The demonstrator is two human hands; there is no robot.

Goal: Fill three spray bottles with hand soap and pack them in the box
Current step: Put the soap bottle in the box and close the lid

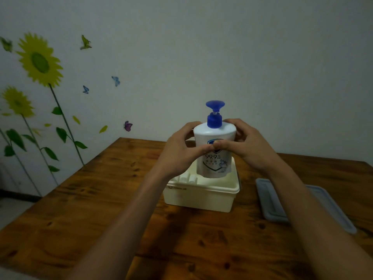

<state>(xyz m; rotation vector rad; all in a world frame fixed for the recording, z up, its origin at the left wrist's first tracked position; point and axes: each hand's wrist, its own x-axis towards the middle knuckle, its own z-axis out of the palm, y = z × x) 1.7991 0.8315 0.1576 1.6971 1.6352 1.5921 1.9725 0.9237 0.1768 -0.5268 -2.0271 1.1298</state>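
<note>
— Somebody's home, you reckon?
— Looks it. Sunflower stickers (40, 61) and little butterflies (128, 125) on the plain wall (222, 47), a knotty wooden table (90, 199) pushed right against it.

We've got a brown wooden table (101, 199) with dark knots and grain, its far edge against the wall. 2 things lie directly on it. The cream box (198, 199) sits open just below the fingers (203, 149), straight under where the thumbs meet. The grey-blue lid (278, 207) lies flat, rim up, below and to the right of the right hand's fingers, near the box but apart from it; a forearm crosses over its middle.
</note>
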